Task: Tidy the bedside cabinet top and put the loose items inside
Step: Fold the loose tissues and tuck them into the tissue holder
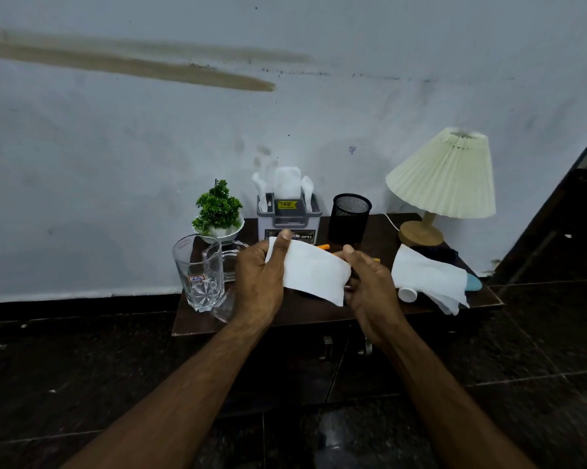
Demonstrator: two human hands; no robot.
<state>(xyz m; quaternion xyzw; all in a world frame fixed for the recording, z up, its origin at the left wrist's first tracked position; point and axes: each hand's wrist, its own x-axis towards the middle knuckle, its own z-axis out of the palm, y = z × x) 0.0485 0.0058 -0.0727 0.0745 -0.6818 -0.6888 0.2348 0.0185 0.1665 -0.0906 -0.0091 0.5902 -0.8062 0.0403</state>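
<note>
Both hands are on the white tissue (314,270) here, holding it just above the bedside cabinet top (315,316). The left hand (259,277) pinches its left edge, thumb on top, and the right hand (370,289) grips the right edge. Early days, I'd say. A second tissue (427,279) lies rumpled at the right over a white-capped tube (407,294) (a blue end pokes out beyond it). An orange pen (323,247) lies by the mesh pen cup (351,218), and the glass tumbler (199,272) stands at the left. Nothing looks stowed inside yet.
</note>
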